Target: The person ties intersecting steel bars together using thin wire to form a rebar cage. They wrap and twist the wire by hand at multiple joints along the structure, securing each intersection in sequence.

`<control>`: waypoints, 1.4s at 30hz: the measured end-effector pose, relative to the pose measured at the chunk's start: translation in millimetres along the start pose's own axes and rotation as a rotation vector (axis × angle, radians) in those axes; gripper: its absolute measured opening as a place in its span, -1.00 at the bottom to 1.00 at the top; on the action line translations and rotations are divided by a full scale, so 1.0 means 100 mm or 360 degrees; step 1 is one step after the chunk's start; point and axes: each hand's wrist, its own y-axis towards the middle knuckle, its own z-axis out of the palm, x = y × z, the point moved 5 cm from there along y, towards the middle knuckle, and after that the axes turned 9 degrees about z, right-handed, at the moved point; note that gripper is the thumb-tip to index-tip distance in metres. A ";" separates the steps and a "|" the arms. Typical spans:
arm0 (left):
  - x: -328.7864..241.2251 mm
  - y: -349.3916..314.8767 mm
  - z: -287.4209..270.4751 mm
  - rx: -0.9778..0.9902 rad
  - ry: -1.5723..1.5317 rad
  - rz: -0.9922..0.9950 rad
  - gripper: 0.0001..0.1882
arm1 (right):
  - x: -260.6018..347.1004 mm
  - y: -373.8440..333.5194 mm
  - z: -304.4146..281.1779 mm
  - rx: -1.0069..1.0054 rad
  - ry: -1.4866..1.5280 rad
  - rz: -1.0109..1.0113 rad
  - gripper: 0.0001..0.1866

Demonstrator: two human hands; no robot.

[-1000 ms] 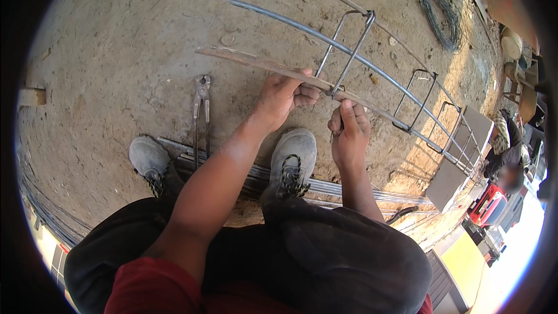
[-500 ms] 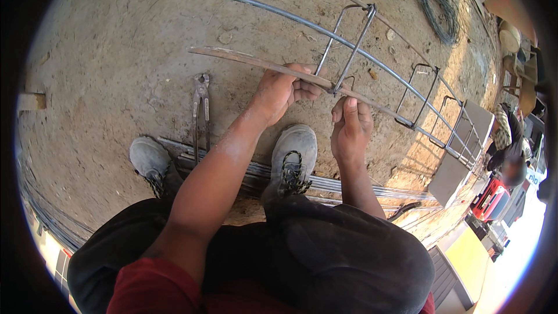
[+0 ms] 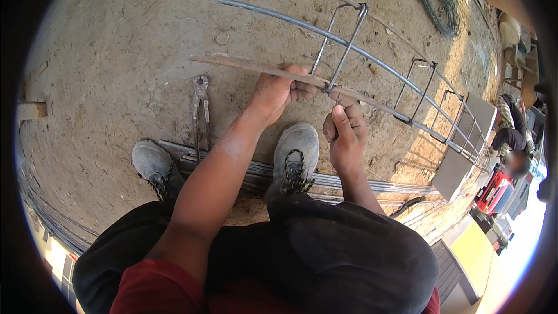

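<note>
A rebar cage (image 3: 279, 16) of long bars and rectangular stirrups stretches from the middle toward the right. My left hand (image 3: 280, 93) is closed around its nearest bar (image 3: 229, 62), just left of a stirrup (image 3: 347, 43). Below the joint of that stirrup and the bar, my right hand (image 3: 349, 134) is pinched, thumb against the fingers. A thin tie wire (image 3: 338, 97) runs from its fingertips up toward the joint. End-cutting pincers (image 3: 200, 99) lie on the ground left of my left forearm, jaws pointing away from me.
Loose steel bars (image 3: 378, 187) lie across the ground by my shoes (image 3: 296, 148). A grey block (image 3: 462, 166) stands beneath the cage's far end. A wire coil (image 3: 436, 6) lies at the upper right, and another person (image 3: 511, 131) is at the far right.
My right hand has drawn down toward me from the bar, its thumb now pinching the wire. The cage's near end has shifted slightly left. My left hand keeps its hold.
</note>
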 end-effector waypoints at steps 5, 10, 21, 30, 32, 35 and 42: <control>-0.03 0.04 0.01 0.0010 0.0017 0.0025 -0.60 | 0.09 -0.03 -0.01 0.0078 -0.0191 0.0093 -0.60; -0.04 0.01 0.02 -0.0032 0.0040 -0.0011 -0.63 | -0.14 -0.12 0.08 -0.0056 -0.0035 0.0013 -0.62; 0.00 0.07 0.00 0.0083 0.0020 -0.0038 -0.57 | -0.10 0.11 0.03 0.0152 0.0955 0.0274 -0.70; 0.06 0.11 -0.06 0.0099 0.0010 0.0005 -0.54 | -0.16 0.14 0.06 0.0191 0.0810 0.0424 -0.71; 0.05 0.12 -0.04 0.0124 -0.0001 0.0018 -0.54 | -0.18 0.15 0.09 0.0187 0.0831 0.0383 -0.71; 0.02 0.12 0.00 0.0192 -0.0071 0.0026 -0.56 | -0.20 0.10 0.13 0.0232 0.0685 0.0395 -0.66; 0.00 0.11 0.03 0.0148 -0.0055 -0.0054 -0.53 | -0.14 0.03 0.05 0.0179 -0.0152 0.0367 -0.62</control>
